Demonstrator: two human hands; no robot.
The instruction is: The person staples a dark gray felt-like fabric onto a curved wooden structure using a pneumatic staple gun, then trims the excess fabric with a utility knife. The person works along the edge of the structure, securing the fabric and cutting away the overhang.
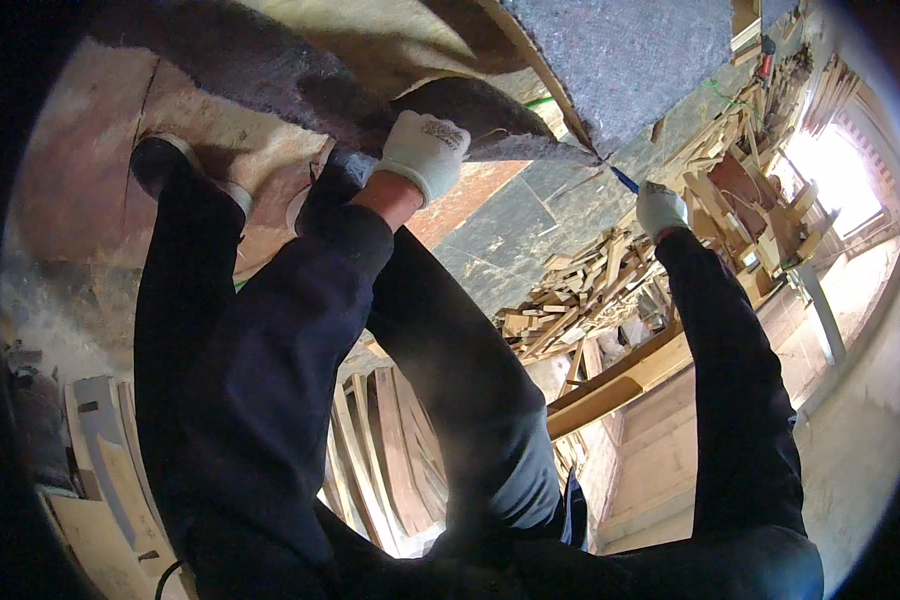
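Grey felt sheet (620,60) lies on the floor at the top of the view, its near corner tapering to a point just beside the blue-handled cutting tool (625,180). Right hand (660,207), in a white glove, is closed around that tool, with the tip at the felt's edge; whether there is a blade, or how deep it sits, is too small to tell. Left hand (425,148), also white-gloved, is curled over a lifted fold of darker felt (300,85), fingers pressed together and gripping it, holding it up off the brownish underlay (400,35).

Progress, judged from how things lie: felt reads as already parted along a line running up from the tool toward the top edge, with the grey piece lying flat on one side and the darker fold bunched on the other. Cut looks mostly done near the hands; the flap under the left hand seems not yet laid aside. Cannot tell whether the far end is severed.

Counts: two gloved hands, both the person's own, no other people seen. One cutting tool. Two felt portions visible, one flat, one folded. One shoe (165,160), dark with a pale sole, planted on the bare reddish floor (80,190). One large scrap wood pile (580,290) on the right, pieces too many to count. One long timber beam (620,375) below the pile. Several curved wooden slats (385,450) between the legs, number unclear.
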